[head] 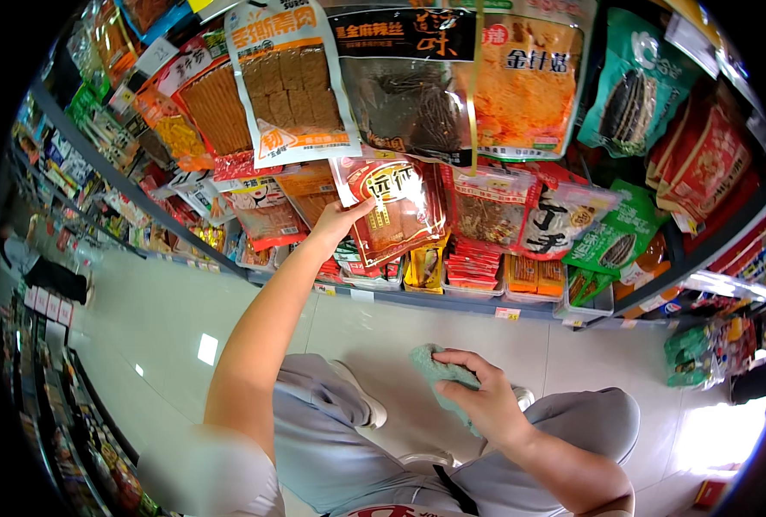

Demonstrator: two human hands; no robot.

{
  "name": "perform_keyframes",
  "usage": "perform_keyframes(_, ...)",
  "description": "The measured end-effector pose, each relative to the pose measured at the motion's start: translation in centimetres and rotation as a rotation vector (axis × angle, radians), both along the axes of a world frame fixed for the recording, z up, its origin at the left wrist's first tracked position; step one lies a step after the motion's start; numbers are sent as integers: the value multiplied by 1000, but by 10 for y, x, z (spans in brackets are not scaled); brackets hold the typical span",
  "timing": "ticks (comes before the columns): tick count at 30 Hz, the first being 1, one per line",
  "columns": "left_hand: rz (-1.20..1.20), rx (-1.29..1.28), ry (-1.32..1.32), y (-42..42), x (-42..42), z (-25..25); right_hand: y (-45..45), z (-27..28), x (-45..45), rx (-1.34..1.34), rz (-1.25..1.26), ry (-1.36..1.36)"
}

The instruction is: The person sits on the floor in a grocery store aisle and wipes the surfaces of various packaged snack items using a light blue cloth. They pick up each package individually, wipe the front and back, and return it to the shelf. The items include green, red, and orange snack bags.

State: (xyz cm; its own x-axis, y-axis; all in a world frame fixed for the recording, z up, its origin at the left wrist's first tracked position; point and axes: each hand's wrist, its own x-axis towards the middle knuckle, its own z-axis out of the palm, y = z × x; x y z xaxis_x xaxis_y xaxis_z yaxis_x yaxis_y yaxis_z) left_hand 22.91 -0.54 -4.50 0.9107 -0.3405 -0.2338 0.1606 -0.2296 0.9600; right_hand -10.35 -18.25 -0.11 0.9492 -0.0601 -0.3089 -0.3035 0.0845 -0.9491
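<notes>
My left hand (345, 218) reaches up to the shelf and grips the left edge of a red and white snack packet (401, 223), thumb on its front. The packet hangs among others below a row of larger bags. In my right hand (486, 394) is a folded pale green cloth (440, 375), held over the floor near my knees. Above the red packet hang a white bag of brown pressed snack pieces (292, 90) and a black-topped clear bag of dark shreds (415, 97). To its right is a clear and red packet (493, 207).
Plastic bins of red sachets (475, 265) and orange packets (533, 276) line the bottom shelf (422, 300). A dark metal upright (144, 197) stands left. Tiled floor (163, 310) stretches behind me. A person (47, 262) is at the far left; wrapped bottles (693, 355) stand on the right.
</notes>
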Motion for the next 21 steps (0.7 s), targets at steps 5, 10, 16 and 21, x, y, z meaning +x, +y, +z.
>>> perform_keyframes(5,29,184,-177,1,4,-7,11,-2,-6,-34,-92,-28)
perform_keyframes(10,-5,-143,-220,13,-28,19,15,-1,-9,28,-202,50)
perform_keyframes(16,27,-249,266,56,-83,40,0,-10,-4,80,-442,-6)
perform_keyframes(21,-147,-261,570,46,-147,9,-18,1,8,-407,-662,-386)
